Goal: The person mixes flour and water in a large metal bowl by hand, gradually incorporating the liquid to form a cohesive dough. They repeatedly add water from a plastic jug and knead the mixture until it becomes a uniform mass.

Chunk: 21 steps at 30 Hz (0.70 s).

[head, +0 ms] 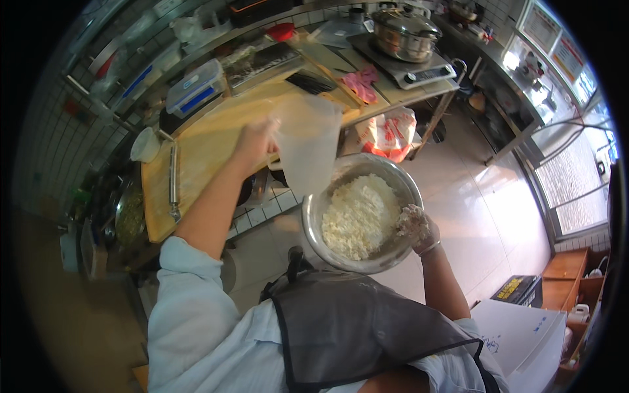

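My left hand [255,145] grips the handle of a translucent plastic measuring jug [309,142], which is held over the near edge of the wooden board and the left rim of a steel mixing bowl [361,267]. Crumbly, floury dough [361,216] lies in the bowl, with loose white flour on top. My right hand [417,226] is at the bowl's right rim, its fingers coated with sticky dough. Whether those fingers grip the rim or only rest at it, I cannot tell. A bracelet is on my right wrist.
A floured wooden board [206,142] bears a metal rolling pin [173,174] and a white tub [146,145]. Behind are a lidded plastic container [194,88], a pink cloth [361,84] and a steel pot [405,37] on a cooktop. A printed sack [388,132] stands under the table.
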Each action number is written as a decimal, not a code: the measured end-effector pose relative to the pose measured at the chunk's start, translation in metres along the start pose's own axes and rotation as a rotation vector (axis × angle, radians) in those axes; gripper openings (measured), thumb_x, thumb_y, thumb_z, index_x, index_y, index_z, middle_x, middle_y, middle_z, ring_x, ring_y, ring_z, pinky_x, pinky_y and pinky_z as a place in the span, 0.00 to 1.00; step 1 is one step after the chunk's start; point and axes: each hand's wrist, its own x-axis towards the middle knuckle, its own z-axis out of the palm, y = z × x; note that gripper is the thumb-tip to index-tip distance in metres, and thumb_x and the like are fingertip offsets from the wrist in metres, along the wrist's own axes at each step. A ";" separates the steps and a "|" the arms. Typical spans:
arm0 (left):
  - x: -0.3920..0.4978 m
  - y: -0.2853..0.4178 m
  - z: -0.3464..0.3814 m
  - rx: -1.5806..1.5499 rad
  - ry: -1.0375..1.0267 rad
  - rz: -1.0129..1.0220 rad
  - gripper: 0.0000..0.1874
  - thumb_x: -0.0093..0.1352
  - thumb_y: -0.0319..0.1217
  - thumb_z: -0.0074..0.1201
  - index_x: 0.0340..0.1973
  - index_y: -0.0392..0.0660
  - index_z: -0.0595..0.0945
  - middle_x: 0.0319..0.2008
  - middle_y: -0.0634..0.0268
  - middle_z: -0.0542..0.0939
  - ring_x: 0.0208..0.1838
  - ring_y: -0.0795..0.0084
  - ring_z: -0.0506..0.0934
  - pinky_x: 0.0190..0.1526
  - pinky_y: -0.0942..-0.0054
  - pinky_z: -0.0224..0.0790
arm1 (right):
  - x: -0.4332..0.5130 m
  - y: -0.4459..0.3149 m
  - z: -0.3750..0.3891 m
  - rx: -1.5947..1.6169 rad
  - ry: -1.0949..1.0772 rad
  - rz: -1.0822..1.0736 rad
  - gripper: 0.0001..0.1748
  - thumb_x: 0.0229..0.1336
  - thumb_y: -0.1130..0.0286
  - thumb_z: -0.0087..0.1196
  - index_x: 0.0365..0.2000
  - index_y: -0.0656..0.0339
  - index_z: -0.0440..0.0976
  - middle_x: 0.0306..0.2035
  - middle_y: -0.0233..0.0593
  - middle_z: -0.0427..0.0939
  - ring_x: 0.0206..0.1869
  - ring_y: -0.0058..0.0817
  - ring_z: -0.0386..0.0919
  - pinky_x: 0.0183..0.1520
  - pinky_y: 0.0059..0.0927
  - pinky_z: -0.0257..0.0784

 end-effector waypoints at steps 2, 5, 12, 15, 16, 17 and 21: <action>0.021 0.014 -0.046 -0.162 0.133 -0.046 0.17 0.66 0.42 0.47 0.36 0.39 0.76 0.14 0.63 0.72 0.17 0.73 0.73 0.21 0.74 0.64 | 0.010 0.006 0.014 -0.004 0.070 0.001 0.19 0.62 0.63 0.41 0.49 0.63 0.66 0.43 0.42 0.74 0.40 0.37 0.73 0.41 0.38 0.71; 0.053 0.010 -0.112 -0.181 0.303 0.042 0.14 0.67 0.40 0.45 0.32 0.39 0.74 0.14 0.64 0.70 0.14 0.73 0.69 0.20 0.74 0.64 | 0.024 0.019 0.031 0.011 0.123 -0.051 0.19 0.61 0.61 0.42 0.49 0.61 0.67 0.43 0.40 0.74 0.39 0.36 0.73 0.41 0.38 0.71; 0.165 -0.105 -0.235 -0.013 0.390 0.154 0.17 0.67 0.43 0.44 0.32 0.40 0.76 0.19 0.59 0.74 0.18 0.68 0.75 0.23 0.73 0.66 | 0.043 0.074 0.045 -0.078 0.273 -0.107 0.17 0.61 0.64 0.44 0.47 0.62 0.69 0.44 0.38 0.72 0.44 0.31 0.71 0.43 0.36 0.69; 0.206 -0.153 -0.273 0.027 0.415 -0.014 0.23 0.65 0.49 0.45 0.42 0.42 0.76 0.24 0.61 0.77 0.21 0.69 0.76 0.24 0.72 0.67 | 0.046 0.094 0.041 -0.207 0.422 -0.175 0.17 0.60 0.65 0.47 0.46 0.62 0.69 0.41 0.36 0.73 0.39 0.29 0.72 0.38 0.33 0.70; 0.217 -0.160 -0.289 0.019 0.356 -0.053 0.24 0.65 0.49 0.44 0.44 0.43 0.75 0.28 0.60 0.78 0.25 0.68 0.77 0.25 0.71 0.68 | 0.047 0.098 0.040 -0.427 0.503 -0.190 0.16 0.59 0.65 0.49 0.45 0.62 0.70 0.38 0.36 0.74 0.36 0.29 0.73 0.36 0.31 0.71; 0.225 -0.166 -0.299 0.042 0.351 -0.132 0.25 0.65 0.50 0.44 0.47 0.43 0.74 0.32 0.60 0.78 0.30 0.67 0.78 0.26 0.70 0.68 | 0.048 0.099 0.038 -0.270 0.509 -0.175 0.16 0.59 0.65 0.48 0.45 0.62 0.70 0.37 0.35 0.74 0.35 0.29 0.73 0.34 0.31 0.71; 0.223 -0.185 -0.313 -0.045 0.381 0.003 0.26 0.69 0.50 0.35 0.50 0.44 0.73 0.41 0.61 0.75 0.42 0.67 0.75 0.32 0.73 0.68 | 0.056 0.092 0.036 0.005 0.664 -0.006 0.14 0.59 0.65 0.47 0.43 0.60 0.71 0.32 0.34 0.74 0.31 0.29 0.74 0.32 0.31 0.71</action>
